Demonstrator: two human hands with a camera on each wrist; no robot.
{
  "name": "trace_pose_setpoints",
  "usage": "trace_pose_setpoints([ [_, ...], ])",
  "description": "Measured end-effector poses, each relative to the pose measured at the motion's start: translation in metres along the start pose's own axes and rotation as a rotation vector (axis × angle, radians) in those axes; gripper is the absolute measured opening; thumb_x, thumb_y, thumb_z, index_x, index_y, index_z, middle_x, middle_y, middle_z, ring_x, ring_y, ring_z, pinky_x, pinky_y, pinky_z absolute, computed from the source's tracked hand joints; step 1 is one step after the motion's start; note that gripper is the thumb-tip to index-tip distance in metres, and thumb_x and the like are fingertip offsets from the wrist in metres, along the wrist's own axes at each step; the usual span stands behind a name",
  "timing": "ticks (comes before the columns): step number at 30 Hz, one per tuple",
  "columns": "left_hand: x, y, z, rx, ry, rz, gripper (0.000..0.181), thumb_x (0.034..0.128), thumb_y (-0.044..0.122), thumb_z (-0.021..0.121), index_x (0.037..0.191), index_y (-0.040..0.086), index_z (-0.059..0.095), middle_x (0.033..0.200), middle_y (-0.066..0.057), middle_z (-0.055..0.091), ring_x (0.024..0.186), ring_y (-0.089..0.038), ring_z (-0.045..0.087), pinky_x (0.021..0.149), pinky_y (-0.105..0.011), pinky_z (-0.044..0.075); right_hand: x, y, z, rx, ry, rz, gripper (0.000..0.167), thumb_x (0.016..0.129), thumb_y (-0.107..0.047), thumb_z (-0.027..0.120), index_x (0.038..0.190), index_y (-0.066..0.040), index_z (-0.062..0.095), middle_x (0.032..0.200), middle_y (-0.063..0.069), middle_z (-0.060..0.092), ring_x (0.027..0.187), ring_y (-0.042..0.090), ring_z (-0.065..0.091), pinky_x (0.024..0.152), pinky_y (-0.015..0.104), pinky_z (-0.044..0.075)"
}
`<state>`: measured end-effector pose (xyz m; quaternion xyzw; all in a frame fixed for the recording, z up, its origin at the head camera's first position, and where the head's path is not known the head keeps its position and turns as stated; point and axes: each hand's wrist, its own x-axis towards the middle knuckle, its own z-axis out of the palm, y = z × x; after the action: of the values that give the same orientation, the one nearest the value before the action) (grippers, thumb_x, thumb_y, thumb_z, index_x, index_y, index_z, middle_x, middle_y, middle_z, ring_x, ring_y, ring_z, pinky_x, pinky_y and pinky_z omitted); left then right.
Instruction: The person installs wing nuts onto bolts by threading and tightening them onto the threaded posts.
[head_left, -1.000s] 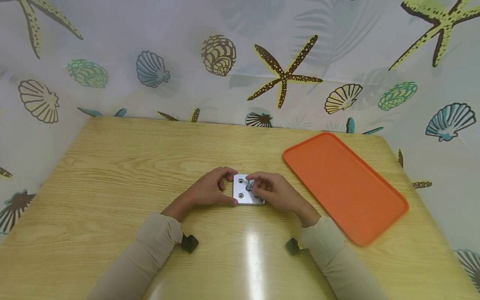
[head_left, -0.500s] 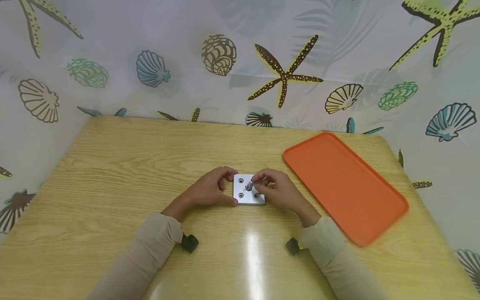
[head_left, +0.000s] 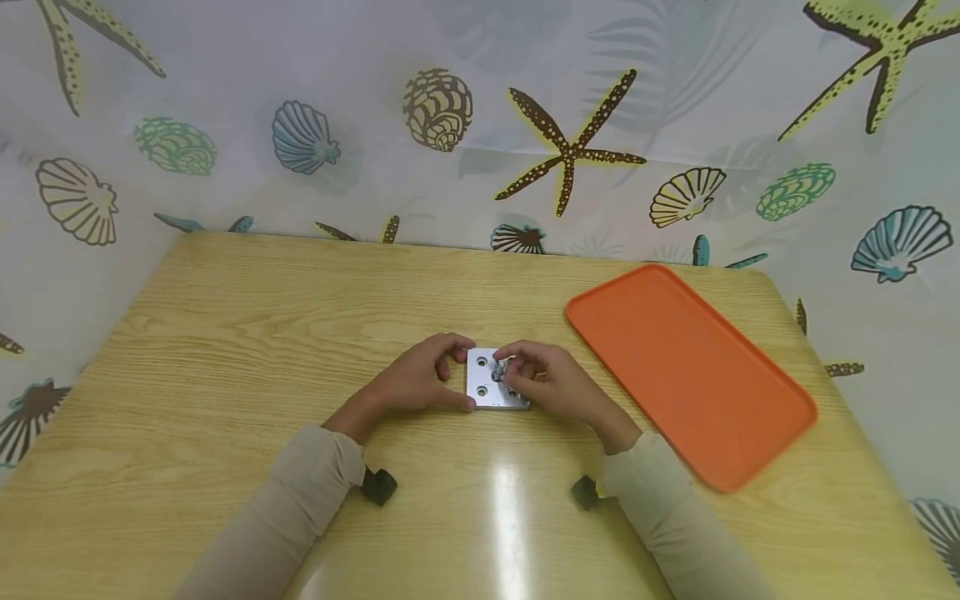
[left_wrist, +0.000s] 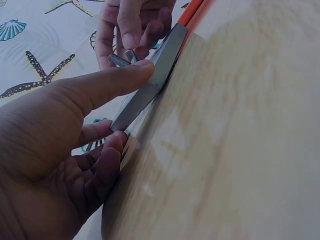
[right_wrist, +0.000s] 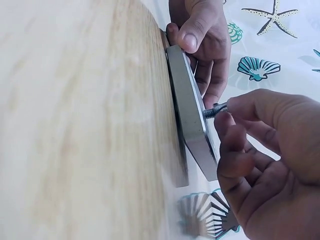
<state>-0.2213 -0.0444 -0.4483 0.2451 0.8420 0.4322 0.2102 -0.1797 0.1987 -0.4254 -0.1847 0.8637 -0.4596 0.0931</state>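
A silver metal plate [head_left: 489, 401] with several countersunk holes lies on the wooden table. My left hand [head_left: 423, 377] holds its left side, thumb at the near corner and fingers at the far one. A threaded stud [left_wrist: 118, 60] stands up from the middle of the plate, with a small wing nut [right_wrist: 220, 106] on it. My right hand [head_left: 553, 383] pinches the wing nut between thumb and index finger, the other fingers curled beneath. Those fingers cover the plate's right side in the head view, and how far down the nut sits cannot be told.
An orange tray [head_left: 690, 375] lies at an angle on the right side of the wooden table [head_left: 300, 317]. A seashell-print cloth [head_left: 360, 183] hangs behind the table and at both sides. Black wrist-camera mounts [head_left: 379, 487] sit under both wrists.
My right fingers have shifted round the wing nut: half a second ago they stood further right, and now the index finger reaches over it again. The left hand and plate have stayed put.
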Motion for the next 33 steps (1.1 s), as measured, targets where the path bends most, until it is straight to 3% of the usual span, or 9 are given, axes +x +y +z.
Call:
trace_pose_setpoints([
  [10, 0.0000, 0.0010, 0.0001, -0.006, 0.003, -0.005, 0.080, 0.0728, 0.029, 0.090, 0.141, 0.015, 0.051, 0.118, 0.001, 0.056, 0.090, -0.017, 0.048, 0.080, -0.031, 0.042, -0.0003, -0.0015, -0.0003, -0.011, 0.016, 0.025, 0.025, 0.092, -0.005, 0.067, 0.116, -0.004, 0.067, 0.089, 0.009, 0.065, 0.074, 0.013, 0.056, 0.062, 0.020, 0.045],
  [20, -0.0002, 0.0013, 0.0000, -0.011, 0.004, 0.000, 0.080, 0.0728, 0.028, 0.090, 0.141, 0.014, 0.051, 0.118, 0.000, 0.056, 0.090, -0.016, 0.048, 0.079, -0.031, 0.041, -0.0008, -0.0004, -0.0002, 0.018, 0.057, 0.047, 0.016, 0.092, -0.004, 0.066, 0.107, -0.002, 0.068, 0.103, 0.014, 0.068, 0.088, 0.017, 0.058, 0.077, 0.023, 0.050],
  [33, -0.0005, 0.0009, 0.0001, -0.012, 0.005, 0.002, 0.080, 0.0730, 0.029, 0.090, 0.141, 0.015, 0.051, 0.118, -0.001, 0.056, 0.090, -0.016, 0.048, 0.079, -0.031, 0.041, 0.0006, -0.0004, -0.0004, 0.023, 0.042, 0.039, 0.016, 0.092, -0.002, 0.063, 0.107, -0.001, 0.067, 0.093, 0.013, 0.068, 0.081, 0.016, 0.059, 0.069, 0.021, 0.048],
])
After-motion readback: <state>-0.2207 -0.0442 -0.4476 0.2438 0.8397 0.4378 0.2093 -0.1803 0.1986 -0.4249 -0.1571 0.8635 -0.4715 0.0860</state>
